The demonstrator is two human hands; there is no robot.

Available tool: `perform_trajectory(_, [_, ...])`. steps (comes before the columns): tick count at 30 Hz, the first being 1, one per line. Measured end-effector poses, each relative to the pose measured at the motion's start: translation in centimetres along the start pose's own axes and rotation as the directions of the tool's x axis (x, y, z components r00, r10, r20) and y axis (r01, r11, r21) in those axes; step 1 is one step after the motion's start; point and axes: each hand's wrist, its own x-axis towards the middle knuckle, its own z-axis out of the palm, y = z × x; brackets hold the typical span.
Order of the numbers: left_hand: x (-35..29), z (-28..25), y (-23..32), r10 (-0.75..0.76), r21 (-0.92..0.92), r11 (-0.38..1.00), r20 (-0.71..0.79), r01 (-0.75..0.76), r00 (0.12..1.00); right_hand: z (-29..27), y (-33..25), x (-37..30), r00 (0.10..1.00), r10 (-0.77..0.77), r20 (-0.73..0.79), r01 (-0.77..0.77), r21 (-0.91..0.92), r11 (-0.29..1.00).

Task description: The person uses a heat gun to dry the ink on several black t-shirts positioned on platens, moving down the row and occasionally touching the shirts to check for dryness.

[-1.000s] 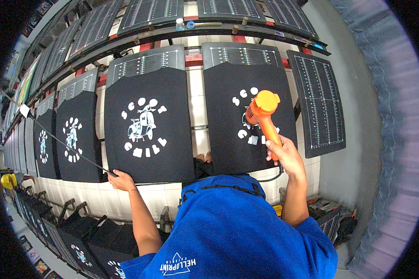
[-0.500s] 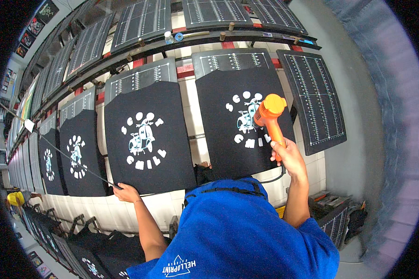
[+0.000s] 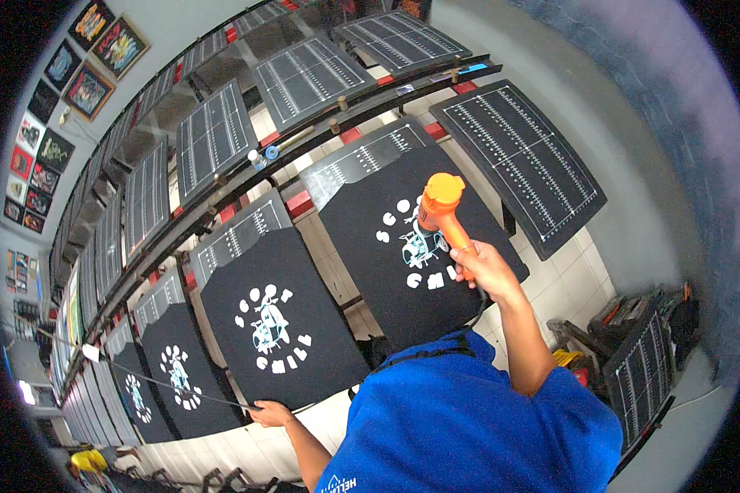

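Note:
My right hand (image 3: 487, 271) is wrapped round the handle of an orange hair dryer (image 3: 444, 195). The dryer is held over a black T-shirt (image 3: 358, 234) with a white and pale-blue scooter print, and its head covers part of the print. Lower left, my left hand (image 3: 271, 413) grips a dark power cord (image 3: 160, 383) by the bottom edge of a second black T-shirt (image 3: 312, 287) bearing the same print. From that hand the cord stretches leftward to a white connector (image 3: 91, 352). Both shirts lie flat on printing boards.
More printed black shirts (image 3: 210, 353) continue leftward on the row of boards. A bare dark board (image 3: 543, 172) with white ruler marks stands at the right. Beyond a metal rail (image 3: 304, 135) runs another row of boards. A person in yellow (image 3: 90, 460) is at the far lower left.
My view has turned, tilting the rows and bringing wall pictures in at upper left. The dryer stays over the same shirt's print, and my left hand still holds the cord.

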Motion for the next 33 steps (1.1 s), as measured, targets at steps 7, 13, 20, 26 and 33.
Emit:
perform_trajectory(7, [0.0,-0.2,-0.1,-0.030,0.027,0.999,0.051,0.029,0.998,-0.6,-0.2,-1.9,0.989,0.010,-0.149,-0.014,-0.023,1.000])
perform_trajectory(13, [-0.2,-0.5,-0.4,-0.015,0.041,0.999,0.059,0.012,0.998,-1.8,-0.4,-3.2,0.991,0.121,0.054,-0.126,0.102,0.987])
perform_trajectory(20, [1.2,0.5,-3.4,0.127,-0.016,0.992,0.058,-0.126,0.990,1.3,0.5,-1.8,1.000,0.019,0.002,-0.019,0.039,0.999])
perform_trajectory(26, [1.7,-2.2,-5.4,0.040,-0.076,0.997,0.120,-0.031,0.992,2.8,0.5,-3.4,0.996,0.090,-0.019,-0.090,0.002,0.996])
perform_trajectory(33, [6.3,-3.0,-14.6,-0.019,-0.049,0.999,0.075,0.023,0.997,9.9,0.1,-5.9,0.988,0.143,0.053,-0.139,-0.071,0.988])
